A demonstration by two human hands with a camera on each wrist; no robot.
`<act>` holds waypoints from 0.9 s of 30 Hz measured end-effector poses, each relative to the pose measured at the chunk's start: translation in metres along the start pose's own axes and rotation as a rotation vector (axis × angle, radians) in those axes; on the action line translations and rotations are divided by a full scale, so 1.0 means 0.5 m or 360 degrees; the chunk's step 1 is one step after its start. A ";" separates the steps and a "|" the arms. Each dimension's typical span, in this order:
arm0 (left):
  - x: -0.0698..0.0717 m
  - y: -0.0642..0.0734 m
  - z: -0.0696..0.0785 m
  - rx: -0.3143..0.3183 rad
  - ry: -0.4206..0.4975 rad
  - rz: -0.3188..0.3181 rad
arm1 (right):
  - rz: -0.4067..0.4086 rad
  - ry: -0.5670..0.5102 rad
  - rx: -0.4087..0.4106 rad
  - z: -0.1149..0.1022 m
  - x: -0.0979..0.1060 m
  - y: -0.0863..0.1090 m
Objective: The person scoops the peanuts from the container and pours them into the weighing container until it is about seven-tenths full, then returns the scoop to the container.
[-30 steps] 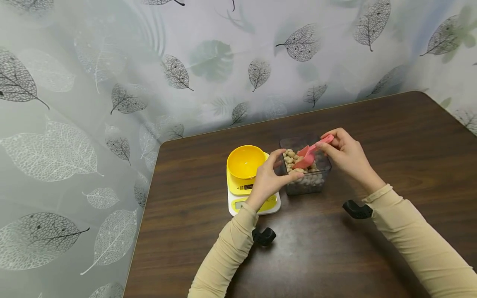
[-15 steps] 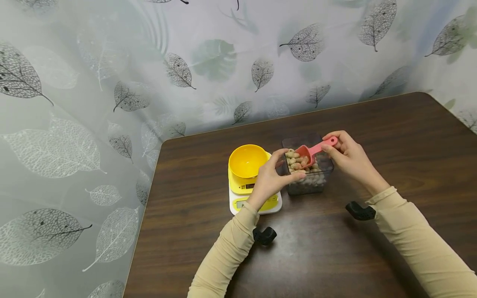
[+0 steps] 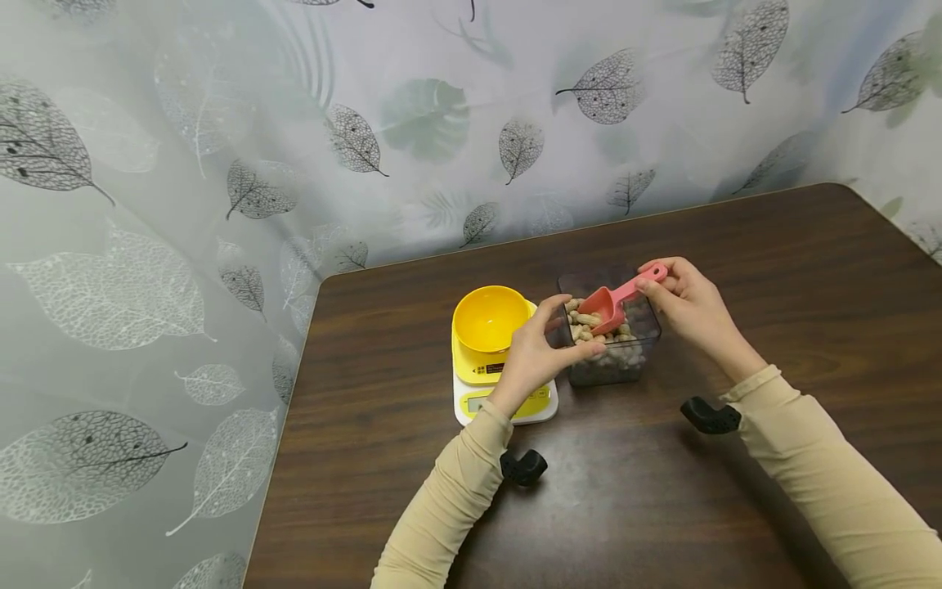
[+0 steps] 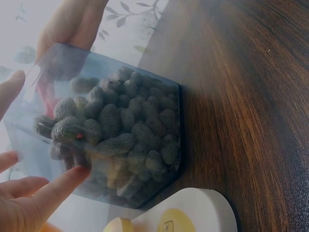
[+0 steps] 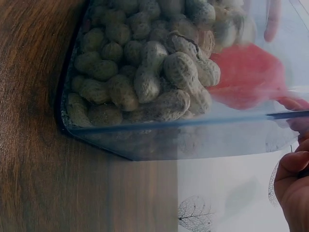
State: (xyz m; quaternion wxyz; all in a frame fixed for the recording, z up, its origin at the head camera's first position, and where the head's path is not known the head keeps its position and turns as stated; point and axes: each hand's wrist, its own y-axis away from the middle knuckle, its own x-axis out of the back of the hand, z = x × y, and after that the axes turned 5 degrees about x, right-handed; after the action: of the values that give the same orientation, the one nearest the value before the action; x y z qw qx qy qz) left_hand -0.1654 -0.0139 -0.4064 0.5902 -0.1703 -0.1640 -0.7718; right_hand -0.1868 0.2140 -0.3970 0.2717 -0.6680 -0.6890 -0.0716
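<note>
In the head view my left hand [image 3: 531, 353] holds a see-through grey plastic container [image 3: 602, 376] at its left side, thumb along the front rim. Unshelled peanuts [image 3: 583, 334] fill its lower part, packed against the walls in the left wrist view. Between thumb and fingers, my right hand [image 3: 695, 309] pinches the handle of a pink scoop [image 3: 609, 311]. The scoop's bowl lies low inside the container, its mouth facing left among the peanuts. Seen from the right wrist, the pink scoop [image 5: 248, 77] shows behind the clear wall, beside the peanuts [image 5: 149, 72].
Left of the container stands a yellow and white kitchen scale [image 3: 465, 391], partly covered by my left hand. An empty yellow bowl [image 3: 489, 319] sits on it. The brown wooden table [image 3: 368, 368] meets a leaf-patterned curtain [image 3: 427, 123] at the back and left.
The scoop has turned in my right hand, from dipping steeply into the peanuts to lying flatter with its inside facing up. My left hand stays on the container.
</note>
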 end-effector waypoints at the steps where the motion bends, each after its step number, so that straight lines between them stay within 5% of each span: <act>1: -0.001 -0.001 0.001 0.0003 -0.0002 0.0001 | 0.0002 -0.0008 -0.0005 0.003 0.000 -0.002; 10: -0.005 -0.008 0.003 0.0024 -0.0021 0.0010 | 0.0053 -0.0047 -0.0024 0.003 0.000 -0.009; 18: -0.008 -0.013 0.003 0.0014 -0.0028 0.0021 | -0.0112 -0.0113 0.0074 0.008 0.008 -0.005; 27: -0.006 -0.011 0.003 0.0061 -0.0033 0.0008 | -0.0012 -0.0057 -0.0056 -0.006 -0.001 -0.013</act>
State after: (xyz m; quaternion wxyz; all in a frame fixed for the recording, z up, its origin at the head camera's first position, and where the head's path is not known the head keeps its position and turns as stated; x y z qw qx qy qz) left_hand -0.1697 -0.0092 -0.4069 0.5935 -0.1672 -0.1845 -0.7653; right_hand -0.1925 0.2116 -0.3931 0.2472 -0.6712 -0.6950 -0.0729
